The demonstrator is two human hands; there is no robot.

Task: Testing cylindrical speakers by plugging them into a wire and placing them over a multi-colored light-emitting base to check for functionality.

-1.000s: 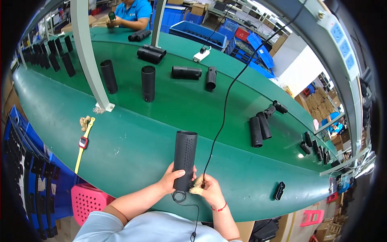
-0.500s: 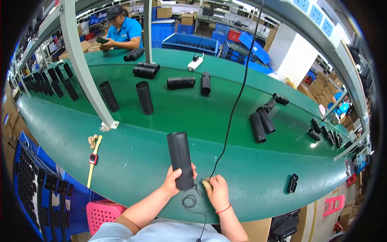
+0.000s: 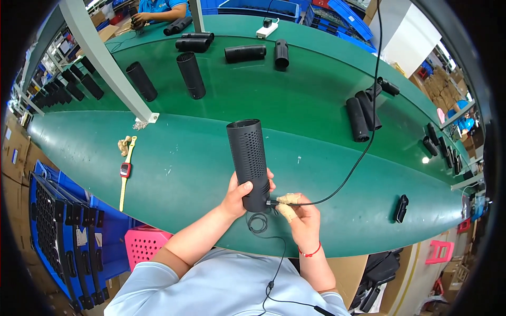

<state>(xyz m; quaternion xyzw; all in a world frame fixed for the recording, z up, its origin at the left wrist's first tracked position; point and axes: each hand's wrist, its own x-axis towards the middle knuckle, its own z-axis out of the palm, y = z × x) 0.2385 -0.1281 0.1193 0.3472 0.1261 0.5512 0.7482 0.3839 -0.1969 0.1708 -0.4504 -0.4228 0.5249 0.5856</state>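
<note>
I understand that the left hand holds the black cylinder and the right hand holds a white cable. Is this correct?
Not quite: the head view shows that the cable is black, not white. The left hand does hold the black cylinder, and the right hand holds the cable.

Open bench separates the left watch from the held cylinder; 1 cable crosses right, 1 post stands far left.

Factory workshop | long green workbench | blue crates | many black cylinders
</note>
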